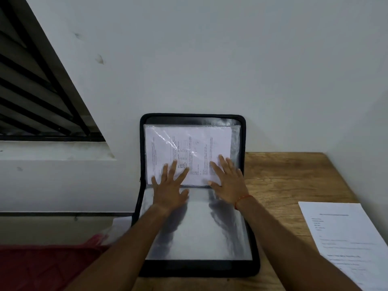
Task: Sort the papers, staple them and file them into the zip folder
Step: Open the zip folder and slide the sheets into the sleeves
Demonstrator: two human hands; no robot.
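A black zip folder (195,267) lies open on the wooden table, its far half propped against the wall. A printed paper (184,148) sits inside a clear plastic sleeve in that upright half. My left hand (170,185) lies flat with spread fingers on the lower left of the sleeved paper. Over the lower right of the same sheet, my right hand (227,181) also presses flat, fingers straight. The near half of the folder shows an empty glossy sleeve (199,238). Another printed sheet (344,238) lies on the table at the right.
The wooden table (289,177) ends just left of the folder. A white wall stands behind, with a barred window (35,87) at the upper left. Red fabric (42,267) shows at the lower left, below the table's level.
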